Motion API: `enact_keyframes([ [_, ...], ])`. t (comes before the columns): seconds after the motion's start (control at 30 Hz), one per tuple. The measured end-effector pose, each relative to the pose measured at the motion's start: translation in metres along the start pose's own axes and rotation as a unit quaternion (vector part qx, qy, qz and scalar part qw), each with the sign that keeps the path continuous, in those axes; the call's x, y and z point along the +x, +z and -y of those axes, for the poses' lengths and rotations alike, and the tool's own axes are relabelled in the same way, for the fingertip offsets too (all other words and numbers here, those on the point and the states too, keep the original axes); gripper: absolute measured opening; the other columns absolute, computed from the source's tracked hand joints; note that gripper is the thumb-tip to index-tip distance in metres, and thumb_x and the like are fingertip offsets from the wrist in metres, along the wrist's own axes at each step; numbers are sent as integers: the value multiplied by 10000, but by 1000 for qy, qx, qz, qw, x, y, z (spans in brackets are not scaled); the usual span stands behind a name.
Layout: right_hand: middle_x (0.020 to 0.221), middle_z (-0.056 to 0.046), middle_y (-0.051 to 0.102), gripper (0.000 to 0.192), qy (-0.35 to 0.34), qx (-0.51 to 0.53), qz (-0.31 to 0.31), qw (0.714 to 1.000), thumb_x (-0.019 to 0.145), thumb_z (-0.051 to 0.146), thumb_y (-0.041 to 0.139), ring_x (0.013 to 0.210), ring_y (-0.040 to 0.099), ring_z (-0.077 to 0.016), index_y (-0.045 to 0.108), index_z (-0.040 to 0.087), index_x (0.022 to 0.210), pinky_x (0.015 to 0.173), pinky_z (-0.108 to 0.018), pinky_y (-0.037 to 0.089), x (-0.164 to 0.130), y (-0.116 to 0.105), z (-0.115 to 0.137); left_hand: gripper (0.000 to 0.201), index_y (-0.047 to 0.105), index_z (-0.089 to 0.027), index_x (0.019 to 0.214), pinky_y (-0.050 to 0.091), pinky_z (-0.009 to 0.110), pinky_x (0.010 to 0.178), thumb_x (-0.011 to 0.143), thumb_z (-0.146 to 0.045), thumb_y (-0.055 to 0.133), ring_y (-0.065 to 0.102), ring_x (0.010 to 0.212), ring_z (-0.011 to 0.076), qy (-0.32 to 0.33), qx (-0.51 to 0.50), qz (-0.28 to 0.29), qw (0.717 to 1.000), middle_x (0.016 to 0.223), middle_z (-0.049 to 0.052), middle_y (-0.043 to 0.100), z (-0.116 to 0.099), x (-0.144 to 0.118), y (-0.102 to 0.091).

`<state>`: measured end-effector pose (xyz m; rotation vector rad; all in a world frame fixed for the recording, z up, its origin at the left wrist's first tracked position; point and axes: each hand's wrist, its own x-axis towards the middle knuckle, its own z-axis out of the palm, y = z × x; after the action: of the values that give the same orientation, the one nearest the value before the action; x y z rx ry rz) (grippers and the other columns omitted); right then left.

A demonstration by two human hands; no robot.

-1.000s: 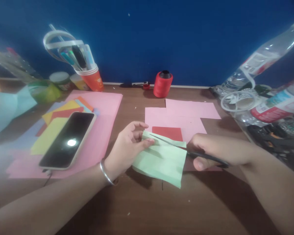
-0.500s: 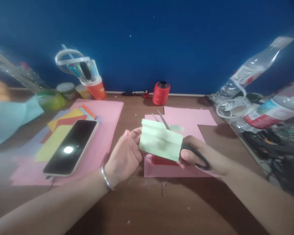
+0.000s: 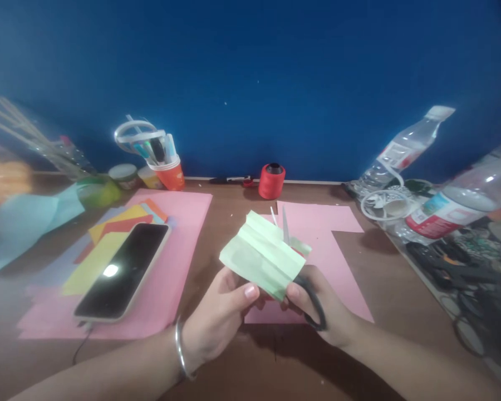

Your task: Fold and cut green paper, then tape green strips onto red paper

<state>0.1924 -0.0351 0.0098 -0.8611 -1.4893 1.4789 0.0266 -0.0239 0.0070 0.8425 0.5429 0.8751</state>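
My left hand (image 3: 221, 312) pinches the near edge of a folded light green paper (image 3: 261, 255), thumb on top, and holds it up above the wooden desk. My right hand (image 3: 317, 306) grips black-handled scissors (image 3: 311, 301) just right of the paper. Their blades (image 3: 284, 225) stick up open behind the paper's far edge. A steel bangle sits on my left wrist. Pink paper sheets (image 3: 325, 239) lie on the desk beneath both hands.
A phone (image 3: 123, 270) rests on coloured paper sheets (image 3: 108, 228) over a large pink sheet (image 3: 179, 234) at left. A cup of pens (image 3: 165, 167), small jars and a red thread spool (image 3: 271, 179) stand along the blue wall. Plastic bottles (image 3: 404, 147) and clutter fill the right side.
Both hands have drawn the green paper and scissors nearer to me and raised them. The scissors swung from lying across the paper to pointing away, blades upright behind it.
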Motion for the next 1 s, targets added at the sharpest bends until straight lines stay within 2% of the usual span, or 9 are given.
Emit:
enact_keyframes([
  [0.07,624,-5,451,384,13,-13,4,1000,803,498,470,597,427,-128,499,152,639,592,-266,357,0,2,-3,135,617,-177,869,422,226,598,761,-256,610,531,633,115,7,36,-45,998,746,17,611,0,-1,1],
  [0.2,603,26,346,394,82,-79,-6,993,762,529,511,572,342,-115,435,162,639,516,-239,277,-4,4,-12,174,608,-183,965,459,270,669,831,-241,514,588,735,158,21,75,-101,992,847,40,650,-2,1,0],
  [0.37,601,41,279,412,104,-107,9,989,766,529,507,565,270,-99,356,177,613,502,-233,221,-8,4,-18,248,599,-190,1031,471,323,812,789,-235,575,605,884,193,62,157,-149,974,982,47,657,-6,6,-3],
  [0.47,592,51,249,416,113,-99,20,988,764,513,523,550,235,-89,327,182,605,488,-230,190,-7,4,-15,240,607,-184,1016,489,331,798,784,-239,582,615,882,198,54,170,-149,973,986,56,662,-6,8,-5],
  [0.63,591,39,327,373,103,-50,39,993,781,489,515,543,307,-92,380,175,631,482,-223,230,-6,7,-11,202,612,-197,982,515,328,743,785,-233,582,631,840,193,37,123,-139,982,960,42,671,-1,9,-8],
  [0.77,585,45,286,393,107,-72,33,991,774,509,512,535,264,-88,369,179,615,471,-226,199,-7,7,-12,181,602,-197,960,513,321,761,782,-227,590,638,797,171,23,104,-136,985,914,29,678,-1,10,-8],
  [1.0,593,39,301,391,113,-75,38,990,768,516,511,543,279,-92,377,178,625,474,-225,208,-8,6,-12,187,613,-180,935,525,292,642,761,-250,603,645,737,181,13,108,-139,984,885,50,682,-1,9,-8],
])
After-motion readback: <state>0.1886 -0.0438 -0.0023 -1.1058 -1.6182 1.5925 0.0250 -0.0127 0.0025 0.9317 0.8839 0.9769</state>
